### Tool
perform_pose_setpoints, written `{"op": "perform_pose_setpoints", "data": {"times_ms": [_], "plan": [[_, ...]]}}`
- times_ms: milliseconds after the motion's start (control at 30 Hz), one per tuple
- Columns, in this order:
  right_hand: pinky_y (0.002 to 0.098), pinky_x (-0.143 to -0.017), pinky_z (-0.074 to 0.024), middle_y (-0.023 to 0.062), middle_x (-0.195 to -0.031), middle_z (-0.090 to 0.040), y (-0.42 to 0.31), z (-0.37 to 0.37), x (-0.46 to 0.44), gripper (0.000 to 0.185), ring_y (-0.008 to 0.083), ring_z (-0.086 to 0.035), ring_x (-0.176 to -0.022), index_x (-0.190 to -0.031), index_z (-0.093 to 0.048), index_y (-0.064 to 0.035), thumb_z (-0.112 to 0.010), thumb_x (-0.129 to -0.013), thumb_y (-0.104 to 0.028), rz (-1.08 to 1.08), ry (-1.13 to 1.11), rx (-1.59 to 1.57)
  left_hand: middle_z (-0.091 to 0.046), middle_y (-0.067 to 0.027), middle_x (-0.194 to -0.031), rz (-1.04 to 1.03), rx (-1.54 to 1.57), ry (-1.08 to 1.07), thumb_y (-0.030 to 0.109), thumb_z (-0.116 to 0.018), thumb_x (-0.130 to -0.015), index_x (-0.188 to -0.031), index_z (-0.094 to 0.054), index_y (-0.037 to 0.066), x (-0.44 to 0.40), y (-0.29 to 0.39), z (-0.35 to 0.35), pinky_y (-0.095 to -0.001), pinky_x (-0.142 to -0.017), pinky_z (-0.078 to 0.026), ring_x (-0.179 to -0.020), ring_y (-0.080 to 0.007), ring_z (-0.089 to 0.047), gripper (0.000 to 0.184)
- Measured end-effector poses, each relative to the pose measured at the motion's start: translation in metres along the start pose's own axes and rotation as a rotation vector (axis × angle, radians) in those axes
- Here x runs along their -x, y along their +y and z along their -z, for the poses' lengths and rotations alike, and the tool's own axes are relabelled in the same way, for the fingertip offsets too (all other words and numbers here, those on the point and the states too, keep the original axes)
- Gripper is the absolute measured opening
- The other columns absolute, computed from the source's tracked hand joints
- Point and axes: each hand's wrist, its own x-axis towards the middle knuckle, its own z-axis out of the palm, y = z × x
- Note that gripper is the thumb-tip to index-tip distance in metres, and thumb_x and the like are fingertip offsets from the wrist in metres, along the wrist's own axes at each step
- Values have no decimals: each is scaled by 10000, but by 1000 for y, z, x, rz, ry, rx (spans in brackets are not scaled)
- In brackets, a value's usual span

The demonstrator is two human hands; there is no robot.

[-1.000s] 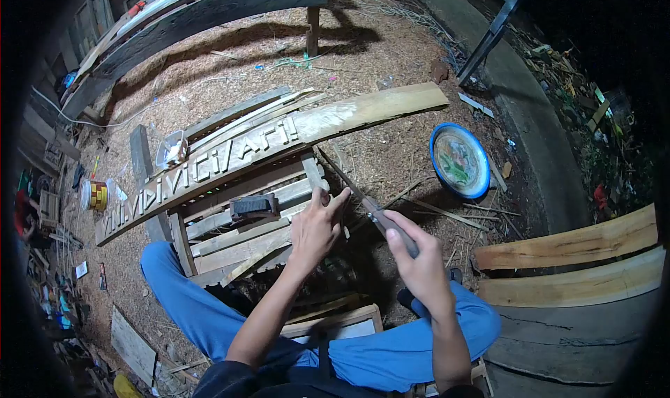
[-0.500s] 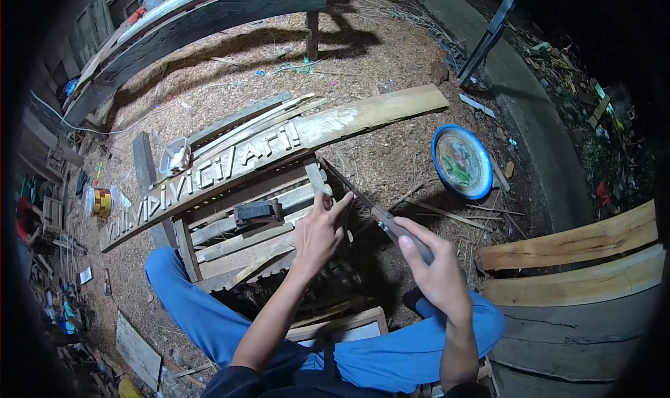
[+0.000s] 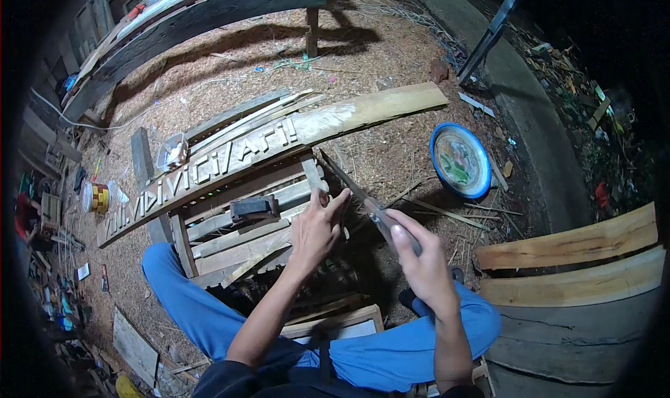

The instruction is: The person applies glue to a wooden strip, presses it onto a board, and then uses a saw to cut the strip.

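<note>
In the head view my right hand (image 3: 422, 258) is wrapped round the handle of a hand saw with a narrow, dark, tapering blade (image 3: 346, 179). The blade slants up and left, its tip near the underside of a long board (image 3: 366, 109); its teeth are too small to make out. My left hand (image 3: 317, 227) is closed beside the blade, at the right end of a slatted wooden crate (image 3: 241, 246). Whatever its fingers pinch is hidden. Raised letters made of wooden strips (image 3: 230, 158) cover the board's left part. A dark block with a strap-like handle (image 3: 253, 208) sits on the slats.
A round blue-rimmed tray (image 3: 435, 162) lies to the right. Two light planks (image 3: 569, 248) rest at lower right. A clear tub (image 3: 172, 153) and a yellow-and-red can (image 3: 96, 197) stand at left. Behind is a long bench (image 3: 209, 24); wood shavings cover the ground.
My right hand and the saw have shifted slightly up and left, the blade sliding along beside my left hand. My left hand stays almost in place. The view has moved slightly.
</note>
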Motion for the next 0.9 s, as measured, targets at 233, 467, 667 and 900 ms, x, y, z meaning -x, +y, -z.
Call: {"op": "perform_pose_setpoints", "data": {"times_ms": [233,467,667,900], "plan": [[377,-990,-532,238,-1221,-741,-15,26,12,410,272,-726,-1154,-1349,-646,44,-558,-1095,-265,-56,-60,7,-582,-136,-1186,-7,-34,17,138,-710,-854,-1436,-642,334,-1,-4,-2,-449,-632,-550,-802,-332,-707,619],[392,-927,-550,265,-1161,-739,-15,14,7,390,299,-746,-1112,-1346,-658,7,-539,-1106,-276,-27,-44,46,-583,-134,-1187,-16,-17,5,119,-706,-829,-1442,-638,331,-1,-3,-3,-449,-637,-563,-767,-337,-696,652],[383,-951,-542,262,-1187,-739,-4,6,2,405,301,-743,-1118,-1343,-657,19,-549,-1104,-290,2,-10,33,-580,-130,-1191,-7,-29,-19,133,-722,-823,-1454,-626,337,-1,-4,-3,-447,-641,-558,-791,-334,-703,670],[400,-956,-548,277,-1183,-732,-15,16,9,391,367,-722,-1159,-1342,-662,8,-557,-1093,-274,2,-54,64,-582,-137,-1185,15,-46,-25,125,-717,-841,-1458,-617,336,-2,-1,3,-451,-664,-568,-857,-334,-711,660]]}}
